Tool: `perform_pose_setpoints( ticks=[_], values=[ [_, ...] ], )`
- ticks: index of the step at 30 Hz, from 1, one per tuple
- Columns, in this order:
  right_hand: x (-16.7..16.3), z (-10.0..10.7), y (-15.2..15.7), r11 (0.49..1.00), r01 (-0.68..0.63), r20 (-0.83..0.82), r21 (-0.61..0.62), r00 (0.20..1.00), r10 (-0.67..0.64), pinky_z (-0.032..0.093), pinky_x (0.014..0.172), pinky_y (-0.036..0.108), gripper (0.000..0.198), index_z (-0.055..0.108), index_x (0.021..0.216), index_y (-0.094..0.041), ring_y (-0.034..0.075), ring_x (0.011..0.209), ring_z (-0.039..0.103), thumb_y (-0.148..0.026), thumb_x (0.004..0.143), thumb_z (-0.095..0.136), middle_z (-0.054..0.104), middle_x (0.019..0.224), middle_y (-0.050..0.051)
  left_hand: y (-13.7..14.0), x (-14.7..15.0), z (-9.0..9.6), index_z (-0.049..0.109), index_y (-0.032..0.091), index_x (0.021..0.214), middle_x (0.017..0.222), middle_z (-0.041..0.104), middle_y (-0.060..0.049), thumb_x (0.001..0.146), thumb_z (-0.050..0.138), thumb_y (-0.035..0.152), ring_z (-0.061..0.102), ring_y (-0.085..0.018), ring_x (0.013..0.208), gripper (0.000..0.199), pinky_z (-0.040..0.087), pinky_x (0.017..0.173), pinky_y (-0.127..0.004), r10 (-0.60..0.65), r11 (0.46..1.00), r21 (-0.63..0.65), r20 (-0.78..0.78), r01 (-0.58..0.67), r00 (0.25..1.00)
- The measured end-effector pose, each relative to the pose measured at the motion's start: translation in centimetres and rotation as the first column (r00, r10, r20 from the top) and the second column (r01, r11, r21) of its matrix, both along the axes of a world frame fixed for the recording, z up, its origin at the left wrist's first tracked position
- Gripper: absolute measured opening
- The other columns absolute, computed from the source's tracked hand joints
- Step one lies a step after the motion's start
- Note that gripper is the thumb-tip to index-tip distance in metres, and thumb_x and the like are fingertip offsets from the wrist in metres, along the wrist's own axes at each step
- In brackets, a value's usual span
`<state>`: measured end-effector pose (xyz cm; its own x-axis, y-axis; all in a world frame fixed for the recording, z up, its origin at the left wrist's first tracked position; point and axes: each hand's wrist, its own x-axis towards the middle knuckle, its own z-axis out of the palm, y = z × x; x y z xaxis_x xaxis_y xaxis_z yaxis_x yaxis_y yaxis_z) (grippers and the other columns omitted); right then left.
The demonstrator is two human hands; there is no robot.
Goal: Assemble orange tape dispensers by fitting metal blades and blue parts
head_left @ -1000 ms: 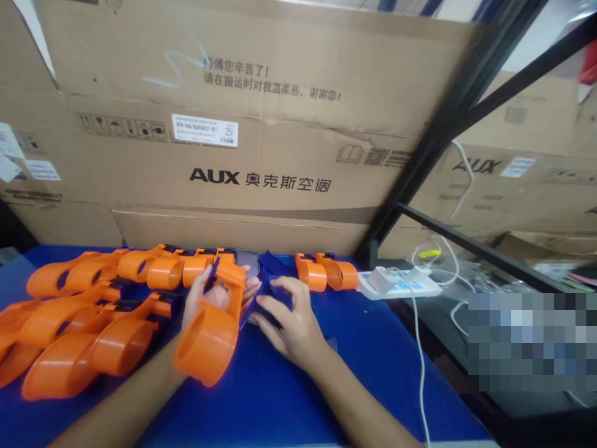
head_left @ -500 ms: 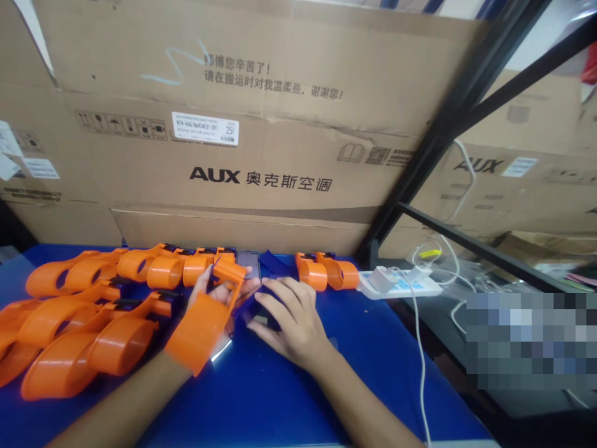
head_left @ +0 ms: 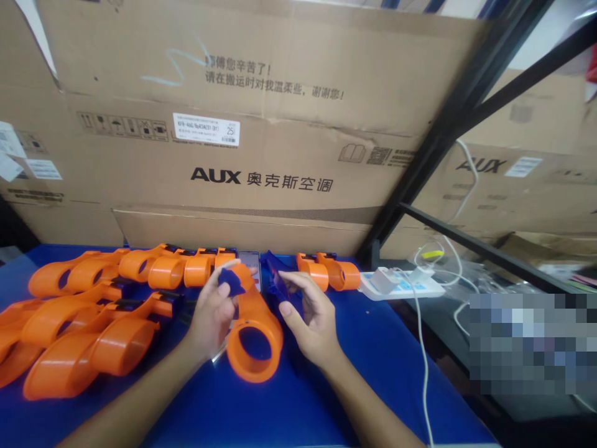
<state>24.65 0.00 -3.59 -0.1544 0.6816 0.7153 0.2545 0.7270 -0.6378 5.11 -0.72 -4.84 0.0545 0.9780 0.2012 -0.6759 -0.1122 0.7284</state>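
Observation:
My left hand [head_left: 212, 314] is closed round the upper end of an orange plastic tape dispenser [head_left: 275, 333]. A dark blue part [head_left: 232, 281] shows at that end, under my fingers. The dispenser's round ring hangs down toward me, its opening facing me. To the right, my right hand [head_left: 317, 320] has its thumb and fingers closed on a thin dark blue plastic piece [head_left: 276, 280], whose shape is hard to make out against the blue table. Between the hands, farther back, lies a phone [head_left: 250, 264], partly hidden by the dispenser and left hand.
Several orange dispensers [head_left: 122, 345] lie in rows on the left of the blue table [head_left: 373, 373]; more orange dispensers [head_left: 313, 272] lie at the back right. A white power strip [head_left: 405, 284] with cables is beside them. Large cardboard boxes [head_left: 261, 137] and a black metal frame [head_left: 420, 149] stand behind.
The orange dispenser has turned in my left hand, its ring swinging from over my wrist to the right and down. My right hand has moved slightly right, away from it, and grips the blue piece.

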Motion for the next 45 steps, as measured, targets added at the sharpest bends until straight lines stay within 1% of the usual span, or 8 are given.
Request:
perform_pose_setpoints(
  ticks=[4, 9, 17, 22, 27, 35, 40, 45],
  values=[
    [0.0, 0.6, -0.2, 0.999, -0.038, 0.001, -0.003, 0.999, 0.038, 0.054, 0.088, 0.042, 0.033, 0.068, 0.123, -0.025, 0.026, 0.103, 0.065, -0.033, 0.09, 0.069, 0.067, 0.117, 0.01, 0.5, -0.2, -1.2, 0.066, 0.028, 0.12, 0.128, 0.065, -0.005, 0.076, 0.081, 0.026, 0.064, -0.025, 0.115, 0.047, 0.051, 0.1, -0.038, 0.133, 0.988, 0.081, -0.032, -0.131, 0.991],
    [0.1, 0.8, -0.1, 0.999, -0.037, -0.017, 0.011, 0.999, 0.037, 0.054, 0.093, 0.044, 0.032, 0.07, 0.119, -0.025, 0.028, 0.108, 0.066, -0.033, 0.088, 0.072, 0.068, 0.116, 0.01, 0.6, -0.3, -1.2, 0.064, 0.029, 0.121, 0.118, 0.065, -0.005, 0.077, 0.08, 0.025, 0.062, -0.024, 0.114, 0.047, 0.052, 0.098, -0.036, 0.129, 0.985, 0.124, -0.076, -0.119, 0.989],
    [-0.2, 0.6, 0.0, 1.0, -0.002, 0.005, -0.018, 1.0, 0.002, 0.054, 0.094, 0.045, 0.032, 0.07, 0.118, -0.024, 0.027, 0.107, 0.066, -0.033, 0.087, 0.074, 0.068, 0.116, 0.01, 0.2, -0.1, -0.5, 0.062, 0.03, 0.122, 0.119, 0.063, -0.004, 0.075, 0.082, 0.021, 0.062, -0.021, 0.109, 0.052, 0.053, 0.093, -0.03, 0.153, 0.977, 0.168, -0.103, -0.134, 0.983],
    [-0.1, 0.5, 0.2, 0.999, -0.023, 0.011, -0.044, 1.0, 0.024, 0.055, 0.09, 0.043, 0.03, 0.069, 0.118, -0.024, 0.026, 0.104, 0.066, -0.035, 0.09, 0.072, 0.068, 0.114, 0.01, 0.2, -0.2, -0.5, 0.061, 0.03, 0.124, 0.121, 0.064, -0.005, 0.073, 0.083, 0.023, 0.063, -0.023, 0.108, 0.057, 0.053, 0.092, -0.032, 0.167, 0.973, 0.18, -0.127, -0.143, 0.978],
    [0.4, 0.2, 0.5, 0.996, -0.06, -0.009, -0.072, 0.998, 0.059, 0.055, 0.089, 0.041, 0.029, 0.068, 0.117, -0.023, 0.025, 0.102, 0.066, -0.036, 0.091, 0.07, 0.068, 0.113, 0.01, 0.2, -0.3, -0.6, 0.06, 0.028, 0.126, 0.122, 0.065, -0.007, 0.069, 0.087, 0.023, 0.064, -0.026, 0.109, 0.063, 0.051, 0.094, -0.035, 0.163, 0.959, 0.259, -0.16, -0.118, 0.974],
    [0.4, 0.4, 0.4, 0.994, -0.096, 0.003, -0.044, 0.995, 0.096, 0.055, 0.093, 0.044, 0.034, 0.068, 0.12, -0.024, 0.027, 0.109, 0.064, -0.036, 0.088, 0.074, 0.065, 0.117, 0.011, 0.3, -0.3, -0.1, 0.062, 0.029, 0.12, 0.119, 0.064, -0.003, 0.073, 0.084, 0.022, 0.062, -0.02, 0.107, 0.052, 0.05, 0.093, -0.03, 0.19, 0.972, 0.16, -0.118, -0.17, 0.975],
    [0.2, 0.3, 0.5, 0.997, -0.055, 0.006, -0.061, 0.998, 0.056, 0.056, 0.092, 0.044, 0.033, 0.068, 0.119, -0.024, 0.027, 0.107, 0.065, -0.036, 0.089, 0.073, 0.066, 0.116, 0.011, 0.1, -0.1, 0.2, 0.062, 0.029, 0.12, 0.113, 0.067, -0.003, 0.072, 0.086, 0.021, 0.065, -0.019, 0.098, 0.054, 0.052, 0.089, -0.029, 0.195, 0.967, 0.192, -0.13, -0.168, 0.972],
    [0.2, 0.6, 0.3, 0.99, -0.097, 0.005, -0.106, 0.995, 0.098, 0.057, 0.096, 0.044, 0.038, 0.064, 0.126, -0.024, 0.027, 0.112, 0.067, -0.036, 0.091, 0.072, 0.068, 0.121, 0.011, 0.3, -0.3, -0.2, 0.062, 0.029, 0.123, 0.12, 0.066, -0.005, 0.072, 0.086, 0.022, 0.065, -0.023, 0.107, 0.057, 0.052, 0.092, -0.032, 0.188, 0.964, 0.217, -0.138, -0.156, 0.972]
  ],
)
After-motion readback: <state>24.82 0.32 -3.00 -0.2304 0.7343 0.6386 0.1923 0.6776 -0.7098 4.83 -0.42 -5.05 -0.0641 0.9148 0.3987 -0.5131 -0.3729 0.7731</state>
